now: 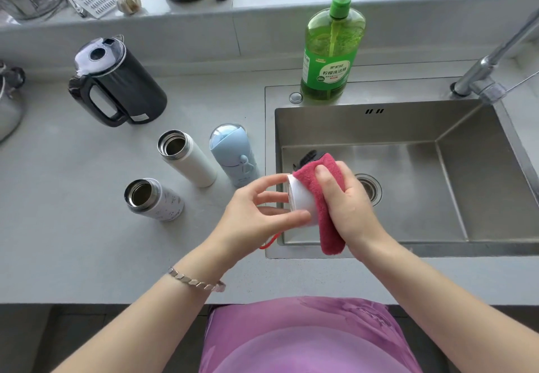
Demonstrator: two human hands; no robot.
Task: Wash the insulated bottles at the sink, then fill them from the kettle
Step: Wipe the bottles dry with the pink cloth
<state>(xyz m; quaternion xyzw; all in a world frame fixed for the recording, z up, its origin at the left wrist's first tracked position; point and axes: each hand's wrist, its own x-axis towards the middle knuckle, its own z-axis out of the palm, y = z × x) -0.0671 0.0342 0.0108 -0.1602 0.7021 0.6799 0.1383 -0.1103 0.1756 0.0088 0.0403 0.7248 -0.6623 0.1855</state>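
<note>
Over the left edge of the sink (364,130), the left hand (256,209) grips the end of a white bottle (302,197) with curled fingers. The right hand (347,200) clamps a red cloth (329,235) around it. On the counter left of the sink stand a tall open bottle (189,159), a short open bottle (157,200) and a blue bottle (233,153), with the kettle (125,86) behind them.

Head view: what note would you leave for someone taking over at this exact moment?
Left hand holds one white bottle by its base, sideways over the sink edge. Right hand wraps a red cloth round it.
Tall white bottle and short patterned bottle, both open, and lidded blue bottle stand on the counter, black kettle behind.
Done: cannot tell which are washed.
Left: finish wiping, wash the rest, fill from kettle.
</note>
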